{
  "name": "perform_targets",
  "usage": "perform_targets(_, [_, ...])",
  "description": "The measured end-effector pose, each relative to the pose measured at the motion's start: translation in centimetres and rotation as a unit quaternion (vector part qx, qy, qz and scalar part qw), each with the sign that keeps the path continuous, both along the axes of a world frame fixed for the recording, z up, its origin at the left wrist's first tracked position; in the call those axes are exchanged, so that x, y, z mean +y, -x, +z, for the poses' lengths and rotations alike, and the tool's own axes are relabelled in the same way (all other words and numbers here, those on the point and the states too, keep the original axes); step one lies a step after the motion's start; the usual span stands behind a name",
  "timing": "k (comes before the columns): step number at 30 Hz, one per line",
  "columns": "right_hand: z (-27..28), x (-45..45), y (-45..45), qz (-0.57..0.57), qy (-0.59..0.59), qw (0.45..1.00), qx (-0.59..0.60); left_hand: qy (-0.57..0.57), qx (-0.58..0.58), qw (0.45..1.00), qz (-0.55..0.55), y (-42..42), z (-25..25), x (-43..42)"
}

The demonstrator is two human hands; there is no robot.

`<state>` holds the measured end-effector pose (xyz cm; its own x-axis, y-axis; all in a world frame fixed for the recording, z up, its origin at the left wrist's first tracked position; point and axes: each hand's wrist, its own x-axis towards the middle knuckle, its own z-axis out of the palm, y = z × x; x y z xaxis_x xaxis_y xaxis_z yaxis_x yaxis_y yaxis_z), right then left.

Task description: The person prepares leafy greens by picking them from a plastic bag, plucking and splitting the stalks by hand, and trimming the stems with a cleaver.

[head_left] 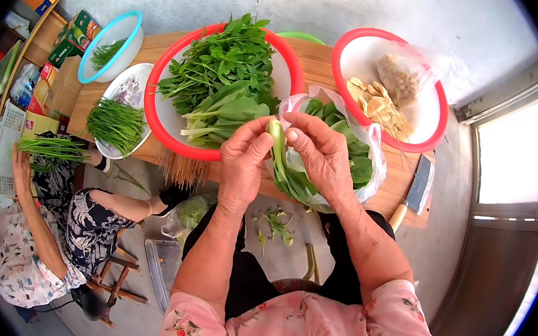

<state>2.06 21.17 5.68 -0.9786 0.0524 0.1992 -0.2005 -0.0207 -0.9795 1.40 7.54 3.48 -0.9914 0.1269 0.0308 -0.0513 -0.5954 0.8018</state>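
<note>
My left hand (244,156) pinches the pale stem end of a leafy green vegetable (280,159), whose leaves hang down toward the table edge. Close beside it, my right hand (323,152) has thumb and index finger together at the same stem end; whether a small piece is between them is too small to tell. Behind my right hand, a plastic bag (376,153) holds more leafy greens (360,160). To the left stands a red-rimmed basin (152,110) with leafy herbs (227,62) and stemmed greens (225,116).
Another red-rimmed basin (440,112) holds sliced pieces (380,107) and a bag. A cleaver (419,186) lies at the table's right edge. Left are a plate of chives (116,126) and a blue-rimmed bowl (136,40). A seated person (45,238) holds chives. Trimmings (277,225) lie on the floor.
</note>
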Motion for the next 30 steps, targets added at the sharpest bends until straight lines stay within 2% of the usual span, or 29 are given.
perform_targets(1, [-0.6,0.4,0.4,0.049,0.046,0.997,-0.048,0.000,-0.001,1.000,-0.003,0.1,-0.3,0.0])
perform_targets(3, [-1.1,0.8,0.5,0.060,0.072,0.993,-0.070,0.073,0.020,0.997,-0.005,0.4,-1.1,-0.3])
perform_targets(4, [-1.3,0.9,0.6,0.073,0.098,0.988,-0.089,0.074,0.019,0.997,-0.006,0.4,-1.1,-0.3])
perform_targets(11, [-1.4,1.1,1.0,0.052,0.142,0.980,-0.130,0.149,0.070,0.986,-0.028,0.1,-0.2,0.6])
perform_targets(16, [-1.5,1.4,1.0,0.060,0.120,0.984,-0.120,0.178,0.089,0.980,0.002,0.4,-0.7,0.9])
perform_targets(18, [-1.6,1.7,1.1,0.066,0.108,0.985,-0.118,0.268,0.129,0.954,0.047,0.6,-1.1,0.3])
perform_targets(21, [-1.2,2.1,1.1,0.078,0.046,0.992,-0.088,0.319,0.140,0.937,0.022,0.5,-0.5,-0.4])
perform_targets(23, [-0.3,2.5,1.1,0.075,-0.119,0.990,-0.024,0.299,0.113,0.948,-0.002,0.5,-0.7,-0.7])
perform_targets(25, [-0.3,3.0,1.3,0.093,-0.117,0.988,-0.032,0.278,0.086,0.956,-0.026,0.5,-0.8,-0.9])
perform_targets(27, [-0.2,3.1,1.3,0.112,-0.113,0.986,-0.040,0.160,-0.036,0.982,-0.097,0.4,-0.5,-1.1])
perform_targets(29, [-0.2,3.0,1.3,0.131,0.036,0.985,-0.109,0.147,-0.045,0.984,-0.093,0.4,-0.3,-1.1])
perform_targets(30, [-0.4,2.9,1.3,0.130,0.036,0.985,-0.108,0.134,-0.053,0.986,-0.088,0.4,-0.1,-1.0])
